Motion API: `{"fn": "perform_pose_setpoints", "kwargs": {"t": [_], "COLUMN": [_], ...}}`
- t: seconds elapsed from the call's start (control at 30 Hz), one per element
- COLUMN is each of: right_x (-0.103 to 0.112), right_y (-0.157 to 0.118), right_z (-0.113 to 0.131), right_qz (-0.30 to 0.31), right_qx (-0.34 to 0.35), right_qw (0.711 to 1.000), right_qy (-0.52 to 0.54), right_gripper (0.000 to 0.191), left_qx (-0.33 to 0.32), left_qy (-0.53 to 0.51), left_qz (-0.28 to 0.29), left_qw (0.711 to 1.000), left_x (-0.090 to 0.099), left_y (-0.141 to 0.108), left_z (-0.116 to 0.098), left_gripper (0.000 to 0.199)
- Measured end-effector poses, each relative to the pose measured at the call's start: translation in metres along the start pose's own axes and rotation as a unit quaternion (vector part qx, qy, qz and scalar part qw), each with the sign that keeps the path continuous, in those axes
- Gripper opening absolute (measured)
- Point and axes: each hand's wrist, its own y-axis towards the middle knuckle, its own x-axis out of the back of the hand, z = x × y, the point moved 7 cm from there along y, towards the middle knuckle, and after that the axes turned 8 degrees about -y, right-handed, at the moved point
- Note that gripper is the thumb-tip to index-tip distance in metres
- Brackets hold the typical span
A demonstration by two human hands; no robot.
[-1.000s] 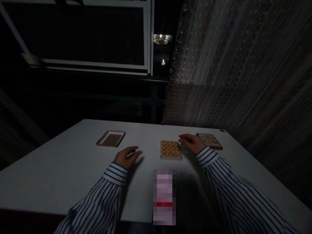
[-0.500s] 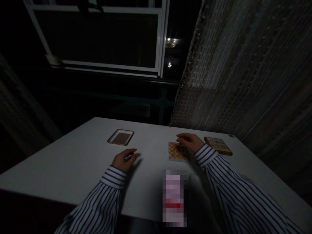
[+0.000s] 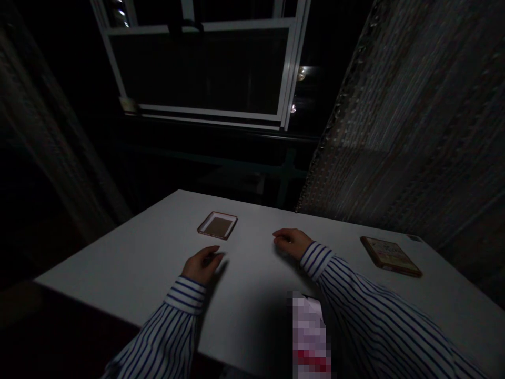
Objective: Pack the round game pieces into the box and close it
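My left hand point(image 3: 202, 265) is open over the near part of the white table point(image 3: 158, 263), thumb and forefinger apart, with nothing in it. A shallow open tray-like box point(image 3: 216, 226), with a reddish-brown rim, pale inner walls and brown bottom, lies just beyond it. My right hand point(image 3: 292, 243) hovers over the middle of the table, its fingers loosely curved with a small gap at the thumb and nothing visible in them. Off to its right, a flat box with a decorated top point(image 3: 390, 255) rests on the table. The orange-patterned flat piece seen earlier does not show now.
A pixelated pink-and-red patch point(image 3: 310, 337) covers part of the near edge. A small flat item point(image 3: 414, 238) lies at the far right corner. Beaded string curtains point(image 3: 379, 131) hang behind the right side, and a white-framed window point(image 3: 197, 73) is at the back. The room is dim.
The orange-patterned flat piece beneath my right hand is out of sight. My right hand has shifted left relative to the table things. The camera has turned left; my left hand keeps much the same pose.
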Motion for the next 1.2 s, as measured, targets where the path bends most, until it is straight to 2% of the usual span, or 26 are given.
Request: {"fn": "perform_pose_setpoints", "kwargs": {"t": [0.23, 0.5, 0.57, 0.63, 0.83, 0.97, 1.2], "right_x": [-0.03, -0.053, -0.06, -0.067, -0.083, -0.087, -0.093], "right_y": [0.034, 0.079, 0.091, 0.102, 0.129, 0.144, 0.168], "right_z": [0.014, 0.019, 0.019, 0.018, 0.015, 0.018, 0.025], "right_qz": [0.026, 0.029, 0.029, 0.029, 0.03, 0.034, 0.032], "right_qx": [0.002, 0.001, 0.003, 0.002, -0.001, 0.003, 0.013], "right_qw": [1.0, 0.999, 0.999, 0.999, 0.999, 0.999, 0.998], "right_qy": [-0.002, -0.015, -0.016, -0.018, -0.028, -0.035, -0.046], "right_gripper": [0.032, 0.034, 0.034, 0.035, 0.035, 0.035, 0.031], "left_qx": [0.065, 0.098, 0.106, 0.105, 0.062, 0.043, 0.019], "left_qy": [0.028, 0.072, 0.087, 0.1, 0.139, 0.158, 0.224], "left_qz": [-0.096, -0.13, -0.101, -0.097, -0.141, -0.156, -0.123], "left_qw": [0.993, 0.984, 0.985, 0.985, 0.978, 0.974, 0.967], "left_x": [0.029, 0.038, 0.036, 0.036, 0.034, 0.031, 0.024], "left_y": [0.022, 0.053, 0.063, 0.071, 0.088, 0.091, 0.09], "left_z": [0.022, 0.033, 0.035, 0.034, 0.034, 0.043, 0.04], "left_gripper": [0.043, 0.048, 0.052, 0.054, 0.05, 0.047, 0.045]}}
